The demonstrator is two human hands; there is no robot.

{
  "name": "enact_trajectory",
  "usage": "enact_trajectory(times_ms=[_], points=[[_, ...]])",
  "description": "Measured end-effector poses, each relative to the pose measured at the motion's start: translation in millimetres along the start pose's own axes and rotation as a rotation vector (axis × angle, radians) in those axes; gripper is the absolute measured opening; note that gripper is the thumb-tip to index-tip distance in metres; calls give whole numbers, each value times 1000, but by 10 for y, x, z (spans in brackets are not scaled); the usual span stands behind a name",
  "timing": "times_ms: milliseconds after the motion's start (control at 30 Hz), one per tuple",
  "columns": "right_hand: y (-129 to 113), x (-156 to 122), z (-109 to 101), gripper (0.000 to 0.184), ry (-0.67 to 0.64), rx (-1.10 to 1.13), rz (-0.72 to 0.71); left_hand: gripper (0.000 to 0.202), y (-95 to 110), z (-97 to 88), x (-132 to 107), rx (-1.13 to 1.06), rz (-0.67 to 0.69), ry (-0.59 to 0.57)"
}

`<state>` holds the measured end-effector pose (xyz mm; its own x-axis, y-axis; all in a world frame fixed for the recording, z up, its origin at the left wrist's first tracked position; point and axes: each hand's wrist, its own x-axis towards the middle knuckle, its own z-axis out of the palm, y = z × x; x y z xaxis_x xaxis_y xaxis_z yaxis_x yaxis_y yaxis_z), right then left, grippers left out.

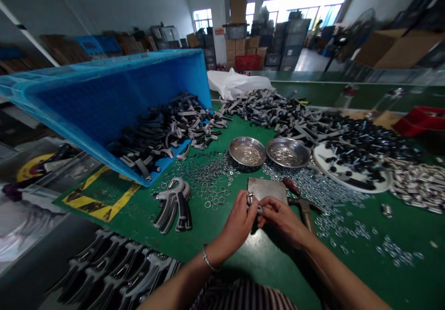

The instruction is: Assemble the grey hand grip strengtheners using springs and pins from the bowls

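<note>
My left hand (238, 222) is closed round a small grey part topped by a shiny metal coil (251, 198); most of it hides behind my fingers. Close against it, my right hand (281, 217) pinches at the part's right side, and what lies between those fingertips is hidden. Just beyond the hands lies a flat metal plate (267, 190). A hammer (306, 215) and a red-handled tool (291, 186) rest to its right. Left of my hands sit several grey-and-black handle assemblies (174, 203), with loose metal rings (213, 196) scattered near them.
A tipped blue crate (104, 101) spills handles at left. Two metal bowls (246, 148) (287, 150) hold small parts. A white tray (351, 180) carries black-headed bolts. Nuts (358, 229), metal cylinders (417, 185) and a handle heap (271, 108) cover the green table. Finished-looking handles (118, 273) lie lower left.
</note>
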<state>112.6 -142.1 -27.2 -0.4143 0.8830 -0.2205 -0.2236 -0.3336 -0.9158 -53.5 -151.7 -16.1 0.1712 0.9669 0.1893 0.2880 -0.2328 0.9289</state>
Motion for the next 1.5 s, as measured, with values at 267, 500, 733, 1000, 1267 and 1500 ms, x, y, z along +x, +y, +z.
enact_trajectory(times_ms=[267,500,733,1000,1267,1500], points=[[-42,-238,5,22,188,-425,-244,19,87,162,-40,4,-65,81],[-183,-446,97,21,265,-1089,-968,23,534,74,-81,-45,-52,-10],[-423,-556,68,25,223,-1065,-825,23,588,89,51,-45,-16,-64],[-88,-488,-154,18,321,-934,-527,25,348,355,151,-41,-78,-93],[-611,-135,-1423,26,343,-1437,-222,42,-7,520,364,-380,-382,-236],[-1340,645,-2808,31,879,-1444,87,40,-109,633,705,-588,-430,-45]])
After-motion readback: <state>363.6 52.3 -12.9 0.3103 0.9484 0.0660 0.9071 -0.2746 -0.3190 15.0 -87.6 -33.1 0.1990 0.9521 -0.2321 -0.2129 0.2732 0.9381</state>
